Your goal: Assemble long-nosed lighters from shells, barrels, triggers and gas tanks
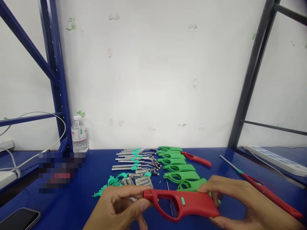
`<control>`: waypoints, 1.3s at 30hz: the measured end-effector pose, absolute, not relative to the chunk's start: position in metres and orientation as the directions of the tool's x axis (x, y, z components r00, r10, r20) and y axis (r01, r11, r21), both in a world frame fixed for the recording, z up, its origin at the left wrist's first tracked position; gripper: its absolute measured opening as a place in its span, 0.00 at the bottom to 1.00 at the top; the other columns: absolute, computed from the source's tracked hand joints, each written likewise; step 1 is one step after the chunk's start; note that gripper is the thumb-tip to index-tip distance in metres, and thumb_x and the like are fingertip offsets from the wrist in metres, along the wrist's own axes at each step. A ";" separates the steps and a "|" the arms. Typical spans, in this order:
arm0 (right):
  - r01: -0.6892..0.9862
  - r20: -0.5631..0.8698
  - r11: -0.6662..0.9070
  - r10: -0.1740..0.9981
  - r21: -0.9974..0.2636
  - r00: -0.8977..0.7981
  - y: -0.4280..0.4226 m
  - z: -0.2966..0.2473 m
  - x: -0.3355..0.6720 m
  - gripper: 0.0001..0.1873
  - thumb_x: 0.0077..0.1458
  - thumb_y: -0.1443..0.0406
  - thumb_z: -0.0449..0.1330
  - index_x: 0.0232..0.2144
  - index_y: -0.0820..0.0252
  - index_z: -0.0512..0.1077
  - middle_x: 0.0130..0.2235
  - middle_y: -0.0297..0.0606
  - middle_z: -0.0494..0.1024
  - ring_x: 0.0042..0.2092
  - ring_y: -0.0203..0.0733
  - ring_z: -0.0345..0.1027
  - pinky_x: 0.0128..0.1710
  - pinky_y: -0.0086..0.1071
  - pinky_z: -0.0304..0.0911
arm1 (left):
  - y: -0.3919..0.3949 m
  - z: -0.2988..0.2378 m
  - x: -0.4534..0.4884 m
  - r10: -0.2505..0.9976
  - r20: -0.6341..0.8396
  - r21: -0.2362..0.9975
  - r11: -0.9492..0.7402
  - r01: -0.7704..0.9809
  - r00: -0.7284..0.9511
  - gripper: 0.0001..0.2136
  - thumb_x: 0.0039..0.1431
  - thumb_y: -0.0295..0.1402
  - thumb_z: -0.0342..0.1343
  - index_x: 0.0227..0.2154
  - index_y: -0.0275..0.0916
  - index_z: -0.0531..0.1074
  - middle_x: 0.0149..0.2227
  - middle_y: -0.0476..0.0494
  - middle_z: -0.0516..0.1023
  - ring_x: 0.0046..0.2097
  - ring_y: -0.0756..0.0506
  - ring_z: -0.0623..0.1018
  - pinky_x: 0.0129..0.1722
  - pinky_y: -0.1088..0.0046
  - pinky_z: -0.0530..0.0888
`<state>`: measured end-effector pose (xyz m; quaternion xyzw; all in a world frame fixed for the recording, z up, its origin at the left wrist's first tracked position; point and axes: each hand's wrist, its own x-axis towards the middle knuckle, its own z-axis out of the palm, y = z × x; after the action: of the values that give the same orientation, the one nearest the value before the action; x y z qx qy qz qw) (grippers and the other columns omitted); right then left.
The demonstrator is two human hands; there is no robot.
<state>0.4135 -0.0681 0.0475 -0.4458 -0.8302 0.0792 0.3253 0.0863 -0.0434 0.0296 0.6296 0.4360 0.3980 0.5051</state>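
Both hands hold a red lighter casing (198,203) level, close to me, with its trigger loop hanging down and a small teal piece in its side. My left hand (120,204) pinches the narrow nozzle end between thumb and fingers. The wide handle end is gripped by my right hand (242,201), thumb below and fingers on top. Behind the casing lie several green lighter casings (182,176) in a column. A screwdriver (172,207) shows partly through the trigger loop. Left of it are clear fuel tanks (144,182) and teal triggers (114,181).
Metal lighter tubes with wires (124,167) lie in a row farther back. Another red casing (197,158) is at the back; a long red lighter (266,191) lies right. A water bottle (79,135), a phone (20,218) and a power strip (275,159) stand around the blue table (96,159).
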 end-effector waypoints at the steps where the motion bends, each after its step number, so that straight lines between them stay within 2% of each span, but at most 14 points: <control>1: 0.696 0.484 0.589 0.788 -0.411 -0.381 -0.069 0.044 0.416 0.15 0.49 0.63 0.73 0.42 0.45 0.86 0.35 0.35 0.87 0.32 0.44 0.81 0.33 0.29 0.78 | -0.043 0.029 0.086 0.951 0.070 0.981 -0.121 0.155 0.301 0.29 0.52 0.59 0.68 0.46 0.38 0.88 0.22 0.41 0.83 0.22 0.42 0.79 0.18 0.73 0.70; 5: 0.770 0.643 0.537 0.733 -0.344 -0.223 -0.070 0.023 0.436 0.23 0.47 0.53 0.77 0.48 0.43 0.85 0.39 0.36 0.88 0.37 0.47 0.82 0.41 0.33 0.80 | -0.042 0.028 0.082 0.952 0.109 0.972 -0.163 0.170 0.285 0.29 0.54 0.58 0.68 0.47 0.38 0.88 0.20 0.42 0.82 0.22 0.42 0.78 0.19 0.73 0.72; 9: 0.789 0.661 0.485 0.738 -0.377 -0.137 -0.066 0.016 0.453 0.24 0.52 0.48 0.73 0.51 0.42 0.84 0.37 0.36 0.87 0.35 0.48 0.82 0.39 0.33 0.80 | -0.049 0.035 0.079 0.971 0.121 0.971 -0.159 0.178 0.204 0.30 0.54 0.59 0.67 0.47 0.38 0.87 0.20 0.43 0.82 0.21 0.44 0.76 0.19 0.73 0.71; 12: 0.787 0.599 0.426 0.795 -0.446 -0.090 -0.062 0.024 0.463 0.24 0.55 0.47 0.71 0.51 0.44 0.84 0.34 0.35 0.87 0.31 0.47 0.81 0.32 0.31 0.79 | -0.053 0.041 0.074 0.982 0.134 0.969 -0.158 0.192 0.132 0.29 0.53 0.60 0.67 0.46 0.40 0.87 0.20 0.44 0.81 0.21 0.45 0.74 0.19 0.73 0.70; 15: 0.812 0.513 0.297 0.859 -0.502 0.003 -0.059 0.030 0.478 0.26 0.56 0.44 0.69 0.51 0.48 0.85 0.36 0.38 0.88 0.31 0.49 0.82 0.30 0.32 0.78 | -0.050 0.039 0.065 0.982 0.154 0.959 -0.175 0.224 0.107 0.30 0.54 0.61 0.65 0.46 0.40 0.86 0.20 0.44 0.81 0.21 0.45 0.74 0.19 0.74 0.68; 19: 0.868 0.416 0.071 0.895 -0.492 0.162 -0.051 0.024 0.509 0.29 0.56 0.40 0.63 0.48 0.50 0.86 0.35 0.40 0.88 0.33 0.53 0.83 0.31 0.35 0.77 | -0.040 0.037 0.055 0.977 0.158 0.942 -0.192 0.275 0.143 0.28 0.56 0.61 0.64 0.45 0.41 0.85 0.24 0.42 0.83 0.26 0.42 0.79 0.19 0.76 0.68; 21: 0.889 0.386 -0.020 0.896 -0.457 0.218 -0.044 0.019 0.526 0.29 0.55 0.39 0.62 0.46 0.49 0.87 0.40 0.40 0.89 0.40 0.57 0.84 0.37 0.37 0.78 | -0.037 0.039 0.053 0.972 0.175 0.933 -0.214 0.289 0.154 0.25 0.54 0.58 0.66 0.41 0.42 0.86 0.27 0.41 0.85 0.28 0.41 0.81 0.18 0.76 0.69; 23: 0.903 0.363 -0.078 0.898 -0.422 0.247 -0.037 0.013 0.541 0.31 0.53 0.37 0.60 0.44 0.48 0.87 0.41 0.41 0.89 0.43 0.61 0.84 0.40 0.40 0.78 | -0.035 0.041 0.054 0.971 0.195 0.923 -0.229 0.309 0.136 0.22 0.52 0.56 0.67 0.36 0.42 0.86 0.27 0.42 0.84 0.26 0.42 0.80 0.17 0.76 0.68; 28: 0.901 0.310 -0.097 0.919 -0.422 0.244 -0.027 0.006 0.556 0.28 0.56 0.39 0.59 0.39 0.49 0.88 0.40 0.45 0.89 0.44 0.65 0.84 0.40 0.43 0.77 | -0.032 0.030 0.052 0.975 0.204 0.878 -0.223 0.423 0.091 0.18 0.54 0.53 0.64 0.32 0.43 0.85 0.17 0.49 0.76 0.18 0.46 0.73 0.19 0.75 0.64; 32: 0.891 0.224 -0.081 0.954 -0.447 0.199 -0.026 0.003 0.552 0.25 0.57 0.42 0.60 0.37 0.50 0.89 0.40 0.43 0.90 0.45 0.65 0.84 0.42 0.43 0.76 | -0.028 0.017 0.041 0.974 0.205 0.768 -0.219 0.602 0.094 0.16 0.55 0.51 0.61 0.31 0.45 0.86 0.14 0.52 0.68 0.18 0.47 0.67 0.22 0.74 0.59; 34: 0.883 0.158 -0.099 0.969 -0.458 0.191 -0.024 -0.001 0.553 0.26 0.56 0.42 0.59 0.37 0.50 0.89 0.41 0.43 0.90 0.46 0.64 0.84 0.45 0.43 0.75 | -0.025 0.015 0.036 0.968 0.228 0.693 -0.235 0.682 0.102 0.15 0.54 0.49 0.60 0.30 0.46 0.87 0.16 0.50 0.70 0.21 0.45 0.68 0.24 0.73 0.59; 36: 0.872 0.088 -0.122 0.979 -0.475 0.185 -0.020 -0.009 0.557 0.27 0.55 0.41 0.59 0.37 0.50 0.89 0.43 0.42 0.89 0.48 0.63 0.83 0.48 0.42 0.74 | -0.024 0.013 0.032 0.969 0.219 0.634 -0.229 0.739 0.113 0.13 0.54 0.46 0.60 0.30 0.47 0.87 0.22 0.46 0.77 0.26 0.42 0.73 0.27 0.71 0.63; 39: 0.858 0.004 -0.178 0.979 -0.482 0.205 -0.012 -0.023 0.566 0.28 0.47 0.39 0.61 0.34 0.51 0.88 0.40 0.44 0.89 0.47 0.65 0.83 0.47 0.44 0.74 | -0.022 0.009 0.026 0.978 0.132 0.547 -0.205 0.811 0.159 0.11 0.57 0.41 0.58 0.30 0.49 0.86 0.31 0.45 0.83 0.34 0.39 0.77 0.34 0.70 0.67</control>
<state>0.5661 -0.0124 -0.0233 -0.7515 -0.6111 0.1551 0.1944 0.0261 -0.0218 0.0086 0.7400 0.6047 0.2347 0.1779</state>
